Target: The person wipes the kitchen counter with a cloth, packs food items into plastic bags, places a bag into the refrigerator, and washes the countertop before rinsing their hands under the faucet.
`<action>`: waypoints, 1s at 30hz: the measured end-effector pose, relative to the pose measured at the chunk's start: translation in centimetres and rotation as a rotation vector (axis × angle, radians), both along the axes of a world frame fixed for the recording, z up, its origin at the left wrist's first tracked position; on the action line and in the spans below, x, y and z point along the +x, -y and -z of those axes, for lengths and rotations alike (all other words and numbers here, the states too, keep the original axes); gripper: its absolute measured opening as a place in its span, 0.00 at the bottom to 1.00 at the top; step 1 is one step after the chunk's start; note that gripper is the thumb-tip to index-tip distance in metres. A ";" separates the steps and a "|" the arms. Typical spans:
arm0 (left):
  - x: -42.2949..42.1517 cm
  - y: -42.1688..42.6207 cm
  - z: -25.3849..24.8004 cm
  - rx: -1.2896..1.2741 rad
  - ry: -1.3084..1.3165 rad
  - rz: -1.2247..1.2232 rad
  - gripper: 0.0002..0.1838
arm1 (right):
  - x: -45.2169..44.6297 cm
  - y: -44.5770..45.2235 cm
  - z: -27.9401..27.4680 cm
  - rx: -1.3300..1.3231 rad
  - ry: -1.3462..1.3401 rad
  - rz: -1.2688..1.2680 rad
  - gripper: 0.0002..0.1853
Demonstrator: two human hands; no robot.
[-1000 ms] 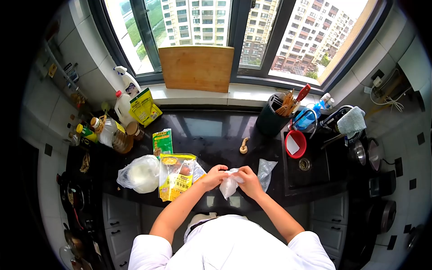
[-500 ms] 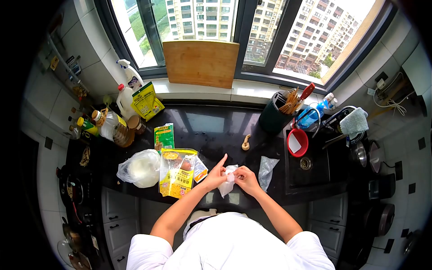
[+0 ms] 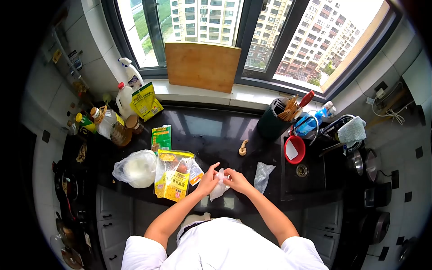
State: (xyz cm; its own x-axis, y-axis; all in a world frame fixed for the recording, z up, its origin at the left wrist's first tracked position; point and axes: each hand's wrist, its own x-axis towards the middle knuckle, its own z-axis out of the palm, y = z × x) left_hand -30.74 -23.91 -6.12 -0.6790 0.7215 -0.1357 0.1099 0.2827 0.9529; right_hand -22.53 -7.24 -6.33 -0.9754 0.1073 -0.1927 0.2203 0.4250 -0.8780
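Above the dark table (image 3: 216, 145), my left hand (image 3: 208, 182) and right hand (image 3: 237, 181) pinch a white bag (image 3: 217, 193) — likely light, soft, slippery — best held near its top.

1. The bench (image 3: 202, 140) is black and glossy, with window light reflected in it; a dark sink (image 3: 315, 180) is set into its right part.
2. At left stand an oil bottle (image 3: 112, 130), a brown-lidded jar (image 3: 134, 123), a red-capped white jug (image 3: 123, 101) and a yellow-green pouch (image 3: 146, 104).
3. Nearer the front edge lie a knotted-looking white plastic bag (image 3: 137, 168), a yellow printed packet (image 3: 173, 182), a green packet (image 3: 161, 137) just behind it and a white-and-orange packet (image 3: 196, 173).
4. Right of centre lie a tan root (image 3: 243, 148) and a crumpled clear bag (image 3: 263, 175).
5. A dark utensil holder (image 3: 271, 120) stands behind them.
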 end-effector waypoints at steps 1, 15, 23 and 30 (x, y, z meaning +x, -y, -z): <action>0.3 -0.1 1.4 0.025 0.068 -0.044 0.32 | 0.1 0.0 0.7 -0.008 0.032 -0.002 0.18; 0.0 -0.8 4.8 0.043 0.328 0.003 0.28 | 1.6 1.4 0.7 -0.029 0.032 0.154 0.14; 2.0 -3.8 1.8 -0.196 -0.113 -0.040 0.25 | 3.1 2.1 2.1 0.186 0.012 0.398 0.13; 2.6 -3.3 1.5 -0.221 -0.090 -0.024 0.22 | 3.1 2.6 2.1 0.236 -0.032 0.427 0.11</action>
State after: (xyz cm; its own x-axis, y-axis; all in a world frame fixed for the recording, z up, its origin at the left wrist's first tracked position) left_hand -28.10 -20.57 -7.60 -0.7122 0.6643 -0.2269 0.1824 0.4872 0.8540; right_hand -19.45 -9.84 -8.44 -0.8399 0.5360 -0.0859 0.3929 0.4910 -0.7775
